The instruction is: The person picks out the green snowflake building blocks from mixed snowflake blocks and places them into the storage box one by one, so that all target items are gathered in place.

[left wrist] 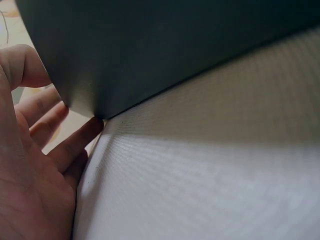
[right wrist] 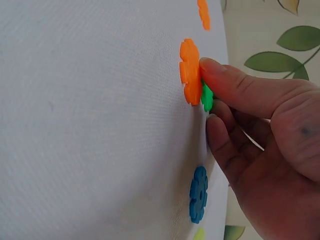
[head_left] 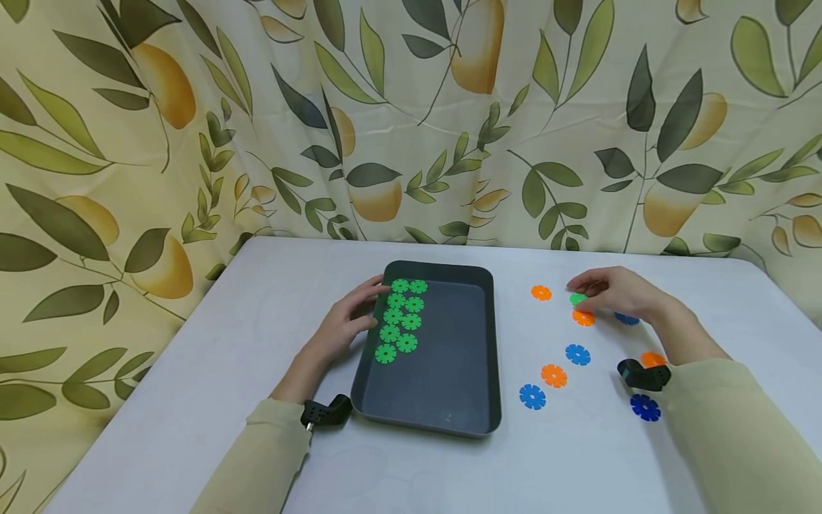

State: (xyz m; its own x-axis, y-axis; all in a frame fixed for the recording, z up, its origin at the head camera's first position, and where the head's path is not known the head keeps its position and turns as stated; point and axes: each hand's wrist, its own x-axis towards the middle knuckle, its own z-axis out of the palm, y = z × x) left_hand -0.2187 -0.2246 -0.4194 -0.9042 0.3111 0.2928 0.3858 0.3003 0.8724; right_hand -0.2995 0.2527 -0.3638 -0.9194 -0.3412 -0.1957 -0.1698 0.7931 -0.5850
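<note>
My left hand (head_left: 347, 321) rests at the left side of a dark grey rectangular tray (head_left: 452, 357). In the left wrist view, its fairly straight fingers (left wrist: 75, 145) touch the tray's outer wall (left wrist: 165, 50). Inside the tray, green notched plastic discs (head_left: 411, 322) lie in two columns along the left side. To the tray's right, my right hand (head_left: 626, 293) pinches a green notched disc (head_left: 577, 298) at the table surface, thumb and fingers on either side. An orange disc (right wrist: 190, 72) lies against the thumb in the right wrist view, and a blue disc (right wrist: 198, 195) is nearby.
Orange discs (head_left: 554, 375) and blue discs (head_left: 532, 396) lie scattered on the white tabletop (head_left: 565, 457) right of the tray. A dark blue disc (head_left: 645, 407) lies beside the right sleeve (head_left: 726, 407). Behind the table hangs a fruit-patterned curtain (head_left: 411, 107).
</note>
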